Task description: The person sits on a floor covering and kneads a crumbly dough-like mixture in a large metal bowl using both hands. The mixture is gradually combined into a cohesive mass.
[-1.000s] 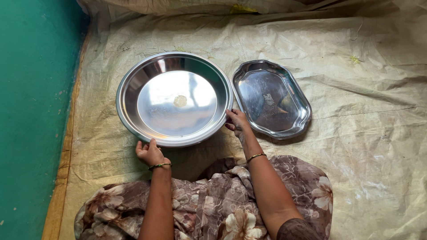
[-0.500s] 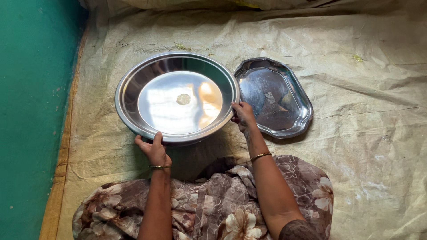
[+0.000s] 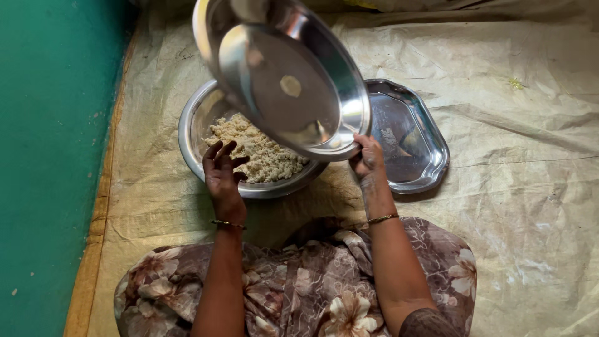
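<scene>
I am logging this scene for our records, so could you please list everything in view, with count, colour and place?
Round steel plate: one, silver, lifted and tilted above the bowl, gripped at its lower rim.
Steel bowl: one, silver, on the sheet in front of the person, partly under the plate.
Crumbly mixture: one heap, pale beige, inside the bowl.
Oblong steel tray: one, silver, on the sheet to the right of the bowl.
Plastic sheet: one, cream, crinkled, covering the floor.
Floor: green, along the left.
Floral garment: brown and cream, over the lap.
Bangles: two, gold, one per wrist.
Left hand: open, over the bowl's near rim.
Right hand: holding the plate's rim.
</scene>
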